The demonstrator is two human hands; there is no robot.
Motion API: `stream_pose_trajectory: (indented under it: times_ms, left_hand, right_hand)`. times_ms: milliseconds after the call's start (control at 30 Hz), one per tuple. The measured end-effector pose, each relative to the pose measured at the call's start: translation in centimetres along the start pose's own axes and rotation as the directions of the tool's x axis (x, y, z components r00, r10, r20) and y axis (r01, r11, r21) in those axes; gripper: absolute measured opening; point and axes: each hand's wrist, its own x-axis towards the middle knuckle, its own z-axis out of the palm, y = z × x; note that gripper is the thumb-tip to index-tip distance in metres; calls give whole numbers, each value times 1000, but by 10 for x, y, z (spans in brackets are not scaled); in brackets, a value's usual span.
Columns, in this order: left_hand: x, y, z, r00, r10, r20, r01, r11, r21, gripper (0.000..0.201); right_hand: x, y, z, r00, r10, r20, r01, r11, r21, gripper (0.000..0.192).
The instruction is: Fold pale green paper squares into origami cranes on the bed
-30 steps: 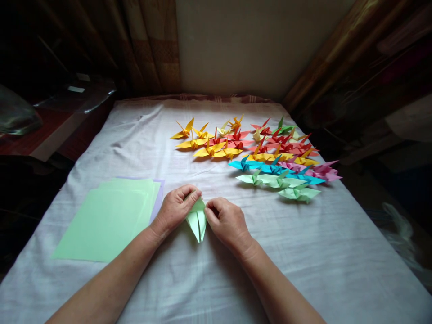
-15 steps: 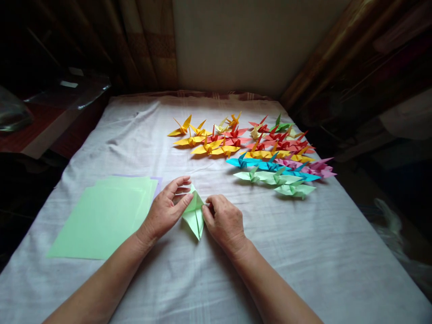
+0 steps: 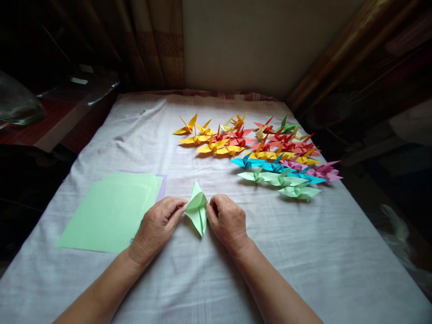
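Observation:
Between my two hands is a pale green sheet of origami paper point(image 3: 196, 209), folded into a long diamond with one point toward me and a slit down its near half. My left hand point(image 3: 158, 225) pinches its left corner between thumb and fingers. On the opposite side, my right hand point(image 3: 227, 220) grips the right edge with thumb and curled fingers. The upper flap stands partly raised, its far tip pointing away. Left of my left hand lies a stack of flat green paper sheets point(image 3: 104, 211), a purple sheet point(image 3: 162, 185) showing from under it.
Rows of finished paper cranes in yellow point(image 3: 211, 146), red point(image 3: 290, 143), blue point(image 3: 276, 166), pink point(image 3: 326, 170) and green point(image 3: 299, 192) stand at the back right. A pale cloth point(image 3: 216, 288) covers the table. Clear plastic wrapping point(image 3: 84, 87) lies on a reddish surface at the left.
My left hand has come down from the upper part of the folded paper and now pinches its left corner. The far flap shows more fully. The whole view has shifted slightly.

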Motion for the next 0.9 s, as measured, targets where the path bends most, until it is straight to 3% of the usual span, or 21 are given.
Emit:
stream_pose_trajectory:
  times_ms: [500,700,800,900]
  left_hand:
    - [-2,7,4,994,98,52,-101,994,50,27]
    - [5,19,6,996,-49,72,29,966,256,16]
    - [10,27,8,984,-163,77,116,899,422,13]
    - [13,32,11,977,-203,59,141,835,532,7]
  right_hand:
    - [1,0,0,1000,16,12,-16,1000,5,14]
    - [3,-1,-2,999,8,45,-8,1000,-7,11]
    - [3,-1,-2,999,-1,52,1,1000,-10,11]
    - [2,-1,-1,999,0,53,0,1000,-6,10]
